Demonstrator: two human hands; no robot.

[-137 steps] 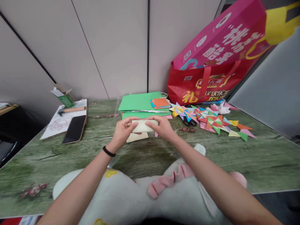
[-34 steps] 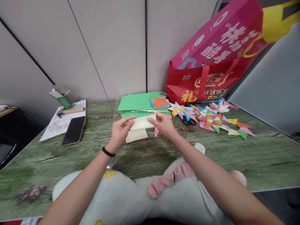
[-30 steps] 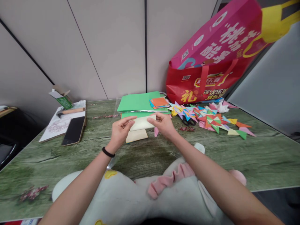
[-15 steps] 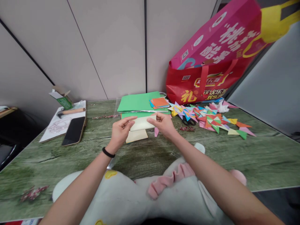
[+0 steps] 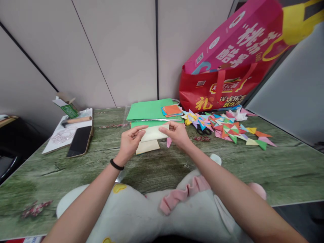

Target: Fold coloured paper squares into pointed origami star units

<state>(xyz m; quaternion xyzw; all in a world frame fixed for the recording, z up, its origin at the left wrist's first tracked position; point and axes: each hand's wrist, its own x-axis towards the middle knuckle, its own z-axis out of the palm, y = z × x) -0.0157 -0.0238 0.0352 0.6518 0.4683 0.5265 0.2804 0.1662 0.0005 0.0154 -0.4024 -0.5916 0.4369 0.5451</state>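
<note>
A folded cream paper strip [image 5: 153, 133] is stretched level between my two hands. My left hand [image 5: 131, 140] pinches its left end, thumb in front. The right end is pinched between the thumb and fingers of my right hand [image 5: 177, 134]. Just below the strip, a stack of cream paper [image 5: 148, 147] lies on the table. A small pink paper piece [image 5: 169, 142] is beside it, under my right hand. Behind my hands are green sheets [image 5: 149, 109] with orange and blue squares [image 5: 172, 110] on top.
Folded colourful paper pieces [image 5: 230, 130] and black scissors [image 5: 204, 131] lie right of my hands. Red and pink bags [image 5: 202, 84] stand behind them. A phone [image 5: 80, 141], a hammer [image 5: 78, 120] and a small box [image 5: 68, 108] are at left. A plush cushion [image 5: 141, 212] is in front of me.
</note>
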